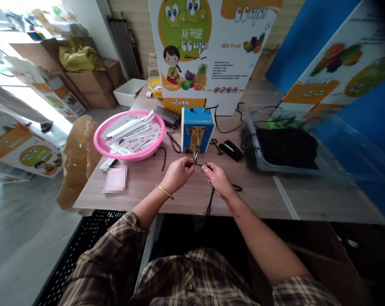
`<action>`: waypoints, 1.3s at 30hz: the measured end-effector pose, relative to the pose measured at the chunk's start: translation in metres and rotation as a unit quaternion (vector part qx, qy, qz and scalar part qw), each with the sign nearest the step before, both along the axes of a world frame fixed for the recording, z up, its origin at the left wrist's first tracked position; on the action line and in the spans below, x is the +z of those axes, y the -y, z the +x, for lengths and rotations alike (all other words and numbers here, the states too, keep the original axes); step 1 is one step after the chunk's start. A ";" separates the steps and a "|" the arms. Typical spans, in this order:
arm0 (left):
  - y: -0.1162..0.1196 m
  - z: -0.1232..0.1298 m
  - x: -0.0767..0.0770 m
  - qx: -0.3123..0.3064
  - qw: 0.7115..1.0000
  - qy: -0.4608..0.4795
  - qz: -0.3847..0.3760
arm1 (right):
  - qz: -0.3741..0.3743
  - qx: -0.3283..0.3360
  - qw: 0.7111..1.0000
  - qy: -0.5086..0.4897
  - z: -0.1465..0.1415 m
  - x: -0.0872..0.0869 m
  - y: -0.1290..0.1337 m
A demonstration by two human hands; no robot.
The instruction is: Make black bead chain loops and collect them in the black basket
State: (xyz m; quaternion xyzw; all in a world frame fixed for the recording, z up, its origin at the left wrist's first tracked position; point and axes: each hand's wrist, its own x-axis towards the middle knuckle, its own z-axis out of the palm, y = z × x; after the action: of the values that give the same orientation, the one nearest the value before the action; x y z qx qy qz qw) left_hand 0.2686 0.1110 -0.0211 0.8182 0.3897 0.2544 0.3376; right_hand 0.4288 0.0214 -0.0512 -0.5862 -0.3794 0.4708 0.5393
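While hands (179,175) (218,180) pinch beads (198,164) | blue machine (192,136) ahead | pink basin (131,157) left

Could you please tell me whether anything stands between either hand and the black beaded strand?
Nothing visible does: the left hand and right hand both pinch the black beaded strand, in front of the blue machine.

bead chain (210,201) before machine (188,138) | carton (218,63) behind it | on table (259,193): basin (131,158) left, bin (259,159) right | labels (137,138) in basin
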 end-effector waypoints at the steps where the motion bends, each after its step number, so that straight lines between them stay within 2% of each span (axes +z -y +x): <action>1: 0.000 0.004 -0.003 0.021 1.000 -0.004 0.000 | 0.002 -0.008 1.000 0.013 0.003 -0.004 -0.007; 5: -0.002 0.012 -0.008 0.049 0.999 -0.001 -0.003 | 0.015 -0.017 0.999 0.032 0.006 -0.012 -0.024; 15: -0.011 0.017 -0.019 0.066 0.997 0.018 -0.027 | -0.004 -0.021 1.000 -0.005 0.008 -0.016 -0.035; 24: -0.011 0.022 -0.022 0.085 0.995 0.010 -0.047 | -0.029 -0.026 0.999 -0.006 0.004 -0.007 -0.038; 27: -0.015 0.022 -0.019 0.098 0.994 0.017 -0.046 | -0.046 -0.037 0.998 0.000 0.006 0.003 -0.036; 29: -0.017 0.018 -0.014 0.105 0.992 0.026 -0.057 | -0.055 -0.041 0.998 -0.010 0.015 0.023 -0.030; 31: -0.016 0.009 -0.005 0.098 0.992 0.034 -0.071 | -0.023 -0.040 0.999 -0.001 0.033 0.060 -0.020; 33: -0.010 -0.005 0.005 0.079 0.994 0.038 -0.068 | 0.052 -0.055 0.996 0.053 0.058 0.115 -0.006; 35: 0.002 -0.022 0.013 0.061 0.996 0.040 -0.060 | 0.118 -0.103 0.979 0.133 0.085 0.178 0.009; 37: 0.017 -0.040 0.019 0.051 0.995 0.050 -0.064 | 0.178 -0.159 0.946 0.217 0.111 0.238 0.024; 39: 0.032 -0.057 0.022 0.045 0.992 0.077 -0.088 | 0.236 -0.216 0.897 0.303 0.139 0.284 0.034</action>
State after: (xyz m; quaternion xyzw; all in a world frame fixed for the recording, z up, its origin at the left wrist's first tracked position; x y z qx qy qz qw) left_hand 0.2112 0.0786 0.0013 0.7451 0.4199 0.2960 0.4254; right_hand 0.5675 -0.0122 0.2326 -0.6233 -0.4884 0.0384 0.6095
